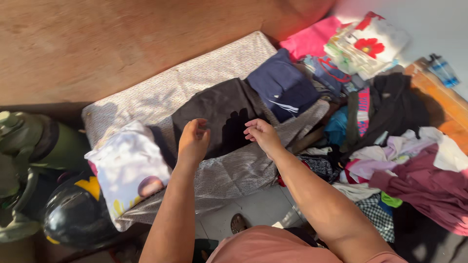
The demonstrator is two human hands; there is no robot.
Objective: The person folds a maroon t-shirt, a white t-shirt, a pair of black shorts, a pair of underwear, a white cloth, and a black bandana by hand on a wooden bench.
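A dark brown garment lies spread flat on a padded board with a speckled pale cover. My left hand hovers over the garment's near left edge with fingers curled and apart, holding nothing. My right hand rests at the garment's near right edge, fingers bent, touching the cloth. Whether the right hand pinches the fabric is unclear. A folded navy garment with white stripes lies on the board's right end, just beyond the brown one.
A white printed cloth drapes over the board's left end. A black helmet and olive bag sit at left. A heap of mixed clothes fills the right; folded pink and floral pieces lie behind it. Wooden floor beyond.
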